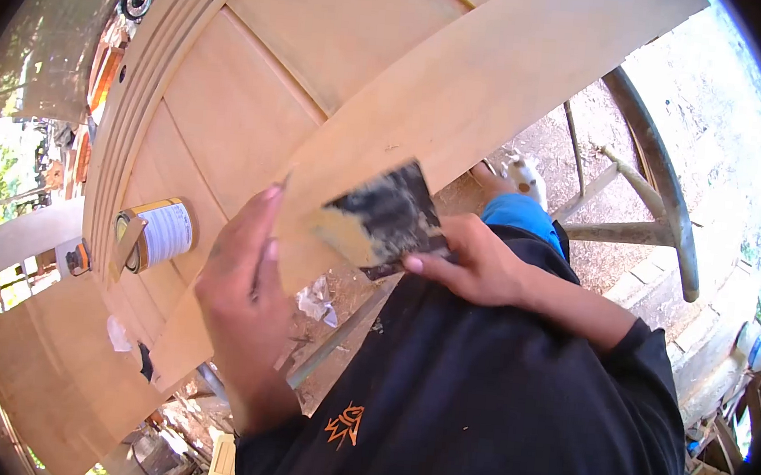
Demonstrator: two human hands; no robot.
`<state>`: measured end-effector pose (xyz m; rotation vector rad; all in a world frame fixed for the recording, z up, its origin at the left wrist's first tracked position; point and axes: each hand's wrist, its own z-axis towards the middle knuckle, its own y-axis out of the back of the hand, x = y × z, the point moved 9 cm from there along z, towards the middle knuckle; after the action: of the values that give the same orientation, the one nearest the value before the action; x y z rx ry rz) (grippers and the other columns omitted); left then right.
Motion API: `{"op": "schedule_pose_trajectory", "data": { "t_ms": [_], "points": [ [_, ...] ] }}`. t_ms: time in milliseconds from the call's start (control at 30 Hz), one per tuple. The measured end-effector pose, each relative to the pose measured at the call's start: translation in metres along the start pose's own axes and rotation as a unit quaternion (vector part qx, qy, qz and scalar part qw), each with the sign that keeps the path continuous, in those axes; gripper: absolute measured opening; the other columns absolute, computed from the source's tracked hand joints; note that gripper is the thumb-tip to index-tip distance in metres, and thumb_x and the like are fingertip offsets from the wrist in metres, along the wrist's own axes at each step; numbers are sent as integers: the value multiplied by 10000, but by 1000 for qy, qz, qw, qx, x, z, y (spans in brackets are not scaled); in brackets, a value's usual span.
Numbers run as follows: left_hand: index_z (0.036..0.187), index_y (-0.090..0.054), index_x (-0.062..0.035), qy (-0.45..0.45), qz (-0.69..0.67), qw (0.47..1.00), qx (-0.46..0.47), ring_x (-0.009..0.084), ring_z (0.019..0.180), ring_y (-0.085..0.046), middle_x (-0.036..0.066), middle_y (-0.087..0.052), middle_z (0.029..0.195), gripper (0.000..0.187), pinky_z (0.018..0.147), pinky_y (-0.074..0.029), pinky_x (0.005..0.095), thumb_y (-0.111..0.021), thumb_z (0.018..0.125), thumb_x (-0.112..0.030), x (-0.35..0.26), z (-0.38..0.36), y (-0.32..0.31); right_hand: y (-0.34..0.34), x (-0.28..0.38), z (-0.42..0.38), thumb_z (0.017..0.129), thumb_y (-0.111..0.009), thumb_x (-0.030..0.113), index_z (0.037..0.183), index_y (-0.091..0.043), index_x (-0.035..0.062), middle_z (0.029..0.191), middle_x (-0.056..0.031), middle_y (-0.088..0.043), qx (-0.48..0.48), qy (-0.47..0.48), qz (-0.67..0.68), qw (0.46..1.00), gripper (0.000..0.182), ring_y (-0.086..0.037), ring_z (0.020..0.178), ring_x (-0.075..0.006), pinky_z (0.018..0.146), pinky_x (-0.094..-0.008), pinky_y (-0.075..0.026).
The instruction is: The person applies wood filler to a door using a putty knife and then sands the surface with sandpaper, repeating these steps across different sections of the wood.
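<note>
My right hand (477,266) grips one edge of a dark, square flat plate (392,211), thumb on top. Yellowish-beige putty is smeared over the plate's left side. My left hand (250,285) is closed and slightly blurred, just left of the plate. Between its fingers is a thin flat blade (258,272), seen nearly edge-on, so its full shape is hidden. Both hands are above the near edge of a large panelled wooden door (259,73). An open can (159,234) with a white label stands on the door to the left, a flat piece across its mouth.
A metal stand (634,231) shows on the right. Near a foot, a white animal (524,178) is on the ground. A brown board (60,381) lies at lower left, and a crumpled white scrap (317,302) shows below the door's edge.
</note>
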<state>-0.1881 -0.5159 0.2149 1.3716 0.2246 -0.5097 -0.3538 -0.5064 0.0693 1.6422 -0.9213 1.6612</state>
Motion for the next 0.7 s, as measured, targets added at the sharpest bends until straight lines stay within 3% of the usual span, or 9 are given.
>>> {"op": "schedule_pose_trajectory", "data": {
  "t_ms": [67, 133, 167, 267, 333, 433, 567, 667, 700],
  "points": [
    [1251, -645, 24, 44, -23, 999, -18, 302, 1113, -665, 187, -689, 1200, 366, 973, -500, 376, -561, 896, 54, 14, -10, 12, 5, -13, -2, 996, -631, 346, 818, -705, 12, 695, -16, -649, -52, 4, 45, 998, 386, -589, 649, -87, 598, -275, -466],
    [1296, -615, 40, 76, -34, 996, -8, 222, 1116, -648, 173, -678, 1237, 363, 998, -467, 341, -562, 938, 10, 26, -20, 10, 10, -67, -26, 997, -631, 341, 811, -703, 16, 682, -7, -643, -15, -283, 139, 949, 381, -571, 632, -81, 584, -266, -446],
    [1297, -613, 45, 79, -39, 996, -14, 225, 1112, -649, 176, -676, 1240, 364, 992, -472, 340, -566, 939, 4, 29, -24, 12, 15, -76, -33, 1000, -626, 344, 780, -691, 21, 668, 6, -636, -69, -325, 142, 932, 396, -556, 620, -75, 585, -245, -429],
    [1299, -607, 58, 101, -61, 992, -43, 231, 1103, -649, 185, -670, 1245, 365, 971, -489, 336, -573, 941, -7, 37, -38, 21, 3, -15, -24, 1000, -632, 322, 794, -683, 15, 673, 9, -637, -24, -207, 118, 971, 373, -543, 626, -56, 586, -244, -423],
    [1297, -606, 65, 120, -97, 985, -73, 228, 1097, -646, 190, -667, 1244, 361, 952, -501, 334, -571, 945, -6, 45, -46, 29, 0, 29, -19, 978, -671, 276, 854, -673, -3, 697, -3, -657, -59, 12, 87, 994, 305, -552, 652, -41, 595, -239, -436],
    [1304, -599, 71, 144, -108, 979, -96, 223, 1094, -640, 192, -663, 1240, 365, 930, -512, 329, -563, 949, -5, 57, -61, 34, 19, -60, -28, 990, -644, 324, 801, -711, 6, 604, -11, -614, -108, -300, 66, 945, 375, -518, 538, -62, 517, -244, -413],
    [1307, -586, 88, 166, -121, 975, -84, 228, 1091, -641, 191, -664, 1225, 370, 941, -504, 329, -555, 950, -6, 68, -79, 32, -5, 11, -18, 981, -634, 400, 778, -721, 18, 599, -4, -605, -34, -105, 98, 989, 441, -529, 563, -51, 516, -255, -412],
    [1308, -577, 99, 193, -132, 969, -78, 244, 1103, -638, 201, -660, 1231, 376, 960, -493, 339, -553, 951, -16, 76, -90, 28, 6, -44, -15, 999, -611, 387, 785, -719, 9, 607, 9, -595, -65, -201, 35, 977, 447, -522, 581, -38, 521, -246, -400],
    [1309, -575, 101, 189, -130, 971, -73, 251, 1108, -636, 205, -659, 1232, 380, 968, -488, 345, -553, 950, -20, 77, -95, 28, 25, -73, -18, 1002, -603, 394, 784, -718, 7, 577, 26, -552, -200, -200, 92, 955, 459, -489, 553, -38, 501, -252, -370]
  ]
}}
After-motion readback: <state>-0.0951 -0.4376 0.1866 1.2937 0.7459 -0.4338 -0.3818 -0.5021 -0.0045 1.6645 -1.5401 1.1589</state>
